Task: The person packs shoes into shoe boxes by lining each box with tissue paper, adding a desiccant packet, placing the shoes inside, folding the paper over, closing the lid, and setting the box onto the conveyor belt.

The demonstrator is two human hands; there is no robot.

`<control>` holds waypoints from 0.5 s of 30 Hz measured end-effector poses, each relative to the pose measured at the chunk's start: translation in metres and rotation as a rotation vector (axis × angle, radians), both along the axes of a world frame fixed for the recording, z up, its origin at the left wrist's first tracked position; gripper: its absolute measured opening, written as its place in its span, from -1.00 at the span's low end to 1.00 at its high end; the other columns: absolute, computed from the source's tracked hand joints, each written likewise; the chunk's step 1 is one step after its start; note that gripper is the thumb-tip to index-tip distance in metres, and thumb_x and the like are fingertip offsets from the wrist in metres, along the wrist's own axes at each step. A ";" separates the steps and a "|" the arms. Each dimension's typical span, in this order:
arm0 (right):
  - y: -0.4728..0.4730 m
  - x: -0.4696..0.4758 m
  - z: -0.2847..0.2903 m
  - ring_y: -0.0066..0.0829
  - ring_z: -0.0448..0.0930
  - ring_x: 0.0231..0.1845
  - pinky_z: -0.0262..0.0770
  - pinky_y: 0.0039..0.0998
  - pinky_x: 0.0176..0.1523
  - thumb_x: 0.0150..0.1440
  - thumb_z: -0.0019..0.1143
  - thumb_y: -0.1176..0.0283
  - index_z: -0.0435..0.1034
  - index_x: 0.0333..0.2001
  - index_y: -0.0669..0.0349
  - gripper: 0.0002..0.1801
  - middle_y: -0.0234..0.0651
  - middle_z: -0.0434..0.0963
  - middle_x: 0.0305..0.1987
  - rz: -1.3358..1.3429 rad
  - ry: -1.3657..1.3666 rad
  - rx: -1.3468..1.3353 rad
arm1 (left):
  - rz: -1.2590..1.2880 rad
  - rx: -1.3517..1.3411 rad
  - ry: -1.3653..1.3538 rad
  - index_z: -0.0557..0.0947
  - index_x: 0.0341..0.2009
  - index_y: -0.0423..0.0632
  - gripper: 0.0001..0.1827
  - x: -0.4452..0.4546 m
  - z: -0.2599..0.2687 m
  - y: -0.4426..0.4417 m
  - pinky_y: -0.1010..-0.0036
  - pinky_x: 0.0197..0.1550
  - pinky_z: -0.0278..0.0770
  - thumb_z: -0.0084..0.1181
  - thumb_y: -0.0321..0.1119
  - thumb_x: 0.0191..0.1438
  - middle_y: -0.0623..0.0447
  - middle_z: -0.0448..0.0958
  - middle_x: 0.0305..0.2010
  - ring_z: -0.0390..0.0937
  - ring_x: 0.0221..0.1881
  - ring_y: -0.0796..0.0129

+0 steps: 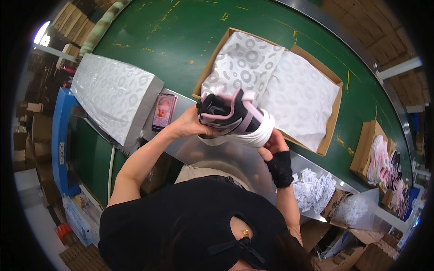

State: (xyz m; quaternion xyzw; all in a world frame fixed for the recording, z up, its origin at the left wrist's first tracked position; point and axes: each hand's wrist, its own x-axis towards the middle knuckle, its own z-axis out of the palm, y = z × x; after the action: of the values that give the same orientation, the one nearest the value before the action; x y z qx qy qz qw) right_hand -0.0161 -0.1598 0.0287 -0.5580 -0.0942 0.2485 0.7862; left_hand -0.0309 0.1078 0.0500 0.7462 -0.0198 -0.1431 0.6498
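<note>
Between my two hands is a black, pink and white sneaker (234,118), held over the near edge of an open cardboard shoebox. My left hand (190,123) grips its heel end, thumb along the side. At the white toe end, my right hand (275,144) has its fingers curled against the sole; a black fuzzy band (280,169) covers that wrist. The cardboard shoebox (334,127) is lined with patterned tissue paper (247,61), spread on both sides. Whether anything lies under the paper is hidden.
A stack of patterned paper (112,91) in plastic stands left, beside a phone (164,111). Small white packets (313,189) lie in a heap at right on the metal ledge (200,149). Farther right, boxes hold more sneakers (379,159) on the green table (162,44). A blue frame (62,142) stands far left.
</note>
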 end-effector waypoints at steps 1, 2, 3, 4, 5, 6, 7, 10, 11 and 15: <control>-0.001 -0.001 0.002 -0.63 0.36 -0.36 0.32 -0.60 -0.21 -0.14 0.19 0.47 0.12 0.04 0.29 -0.36 -0.38 0.36 -0.34 0.012 -0.038 -0.030 | 0.046 -0.012 -0.046 0.33 -0.01 -0.16 -0.21 0.003 0.011 -0.002 0.47 0.02 0.29 0.39 -0.38 -0.43 0.05 0.40 -0.09 0.33 -0.05 0.40; 0.000 -0.002 0.005 -0.62 0.35 -0.35 0.31 -0.59 -0.20 -0.14 0.20 0.47 0.15 0.03 0.30 -0.38 -0.38 0.36 -0.35 0.038 -0.021 -0.034 | 0.075 -0.048 -0.053 0.31 0.00 -0.16 -0.18 0.007 0.014 -0.001 0.46 0.03 0.27 0.40 -0.38 -0.44 0.05 0.39 -0.08 0.32 -0.04 0.39; 0.001 -0.005 0.008 -0.62 0.35 -0.35 0.30 -0.58 -0.19 -0.14 0.20 0.47 0.17 0.01 0.30 -0.40 -0.38 0.36 -0.36 0.064 -0.004 -0.036 | 0.103 -0.082 -0.061 0.29 0.02 -0.16 -0.15 0.012 0.018 -0.001 0.46 0.04 0.26 0.41 -0.38 -0.46 0.05 0.38 -0.07 0.30 -0.02 0.39; 0.000 -0.009 0.000 -0.62 0.36 -0.34 0.30 -0.59 -0.18 -0.11 0.16 0.48 0.20 -0.01 0.30 -0.46 -0.38 0.37 -0.36 0.066 -0.039 -0.046 | 0.105 -0.055 0.010 0.26 0.04 -0.15 -0.10 0.020 0.023 0.001 0.46 0.06 0.23 0.43 -0.39 -0.49 0.05 0.36 -0.06 0.28 -0.01 0.39; -0.001 -0.010 0.002 -0.62 0.37 -0.33 0.30 -0.59 -0.18 -0.08 0.13 0.49 0.23 -0.04 0.30 -0.52 -0.39 0.38 -0.37 0.112 -0.062 -0.127 | 0.145 -0.074 -0.130 0.37 -0.07 -0.18 -0.28 0.029 0.016 0.002 0.50 -0.07 0.35 0.35 -0.51 -0.45 0.09 0.43 -0.17 0.38 -0.18 0.44; -0.004 -0.012 -0.001 -0.63 0.38 -0.32 0.30 -0.60 -0.17 -0.07 0.12 0.49 0.24 -0.06 0.30 -0.55 -0.40 0.39 -0.37 0.113 -0.042 -0.160 | 0.204 -0.093 -0.127 0.34 -0.05 -0.19 -0.29 0.042 0.010 0.000 0.51 -0.09 0.35 0.33 -0.47 -0.40 0.08 0.43 -0.17 0.38 -0.18 0.44; -0.007 -0.017 -0.007 -0.64 0.38 -0.32 0.31 -0.60 -0.17 -0.06 0.11 0.50 0.26 -0.07 0.30 -0.57 -0.41 0.39 -0.37 0.117 -0.022 -0.192 | 0.267 -0.111 -0.123 0.32 -0.03 -0.19 -0.30 0.054 0.005 -0.002 0.51 -0.10 0.36 0.31 -0.42 -0.35 0.07 0.42 -0.17 0.38 -0.19 0.43; -0.020 -0.027 -0.036 -0.65 0.40 -0.30 0.33 -0.63 -0.17 -0.03 0.09 0.48 0.27 -0.08 0.30 -0.61 -0.42 0.40 -0.35 0.091 0.116 -0.227 | 0.512 -0.255 -0.028 0.26 -0.03 -0.29 -0.30 0.105 -0.022 -0.023 0.53 -0.16 0.37 0.21 -0.13 -0.17 -0.04 0.39 -0.15 0.38 -0.21 0.41; -0.023 -0.030 -0.045 -0.65 0.40 -0.30 0.33 -0.63 -0.17 -0.03 0.09 0.47 0.27 -0.09 0.31 -0.61 -0.42 0.40 -0.35 0.067 0.155 -0.250 | 0.584 -0.283 0.009 0.29 -0.07 -0.33 -0.29 0.118 -0.033 -0.031 0.55 -0.18 0.38 0.21 -0.05 -0.17 -0.06 0.41 -0.18 0.40 -0.23 0.41; -0.039 -0.028 -0.071 -0.61 0.41 -0.28 0.33 -0.63 -0.22 -0.01 0.08 0.42 0.16 0.01 0.31 -0.50 -0.33 0.41 -0.23 -0.120 0.236 -0.218 | 0.468 -0.239 0.417 0.20 0.02 -0.28 -0.32 0.140 -0.079 -0.086 0.04 -0.17 0.37 0.01 0.00 -0.01 -0.15 0.34 -0.08 0.38 -0.13 0.09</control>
State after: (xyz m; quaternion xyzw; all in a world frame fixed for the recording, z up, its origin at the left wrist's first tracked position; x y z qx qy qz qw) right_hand -0.0443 -0.1990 -0.0425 -0.6115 0.0597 0.2737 0.7400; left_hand 0.1095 0.0217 -0.0290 0.6038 0.2689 -0.1365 0.7379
